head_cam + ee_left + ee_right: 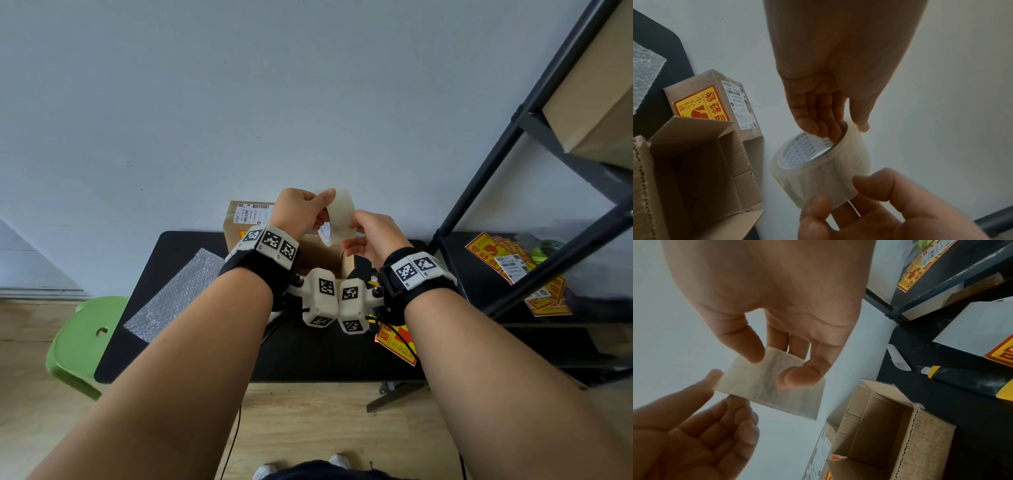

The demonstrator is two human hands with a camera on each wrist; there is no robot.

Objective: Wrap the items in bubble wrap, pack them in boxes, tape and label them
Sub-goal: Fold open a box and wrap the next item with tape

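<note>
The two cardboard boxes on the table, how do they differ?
The near box stands with its flaps open, while the far box is closed and taped. The far box carries a yellow fragile sticker and a white shipping label; on the near box no labels are visible. Both are plain brown corrugated cardboard.

clear tape roll above open box.

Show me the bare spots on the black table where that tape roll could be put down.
Bare black table runs along the near edge, between the bubble wrap and the fragile sticker. It is crowded behind: the open box and the sealed box. Right of the open box lies a utility knife.
</note>
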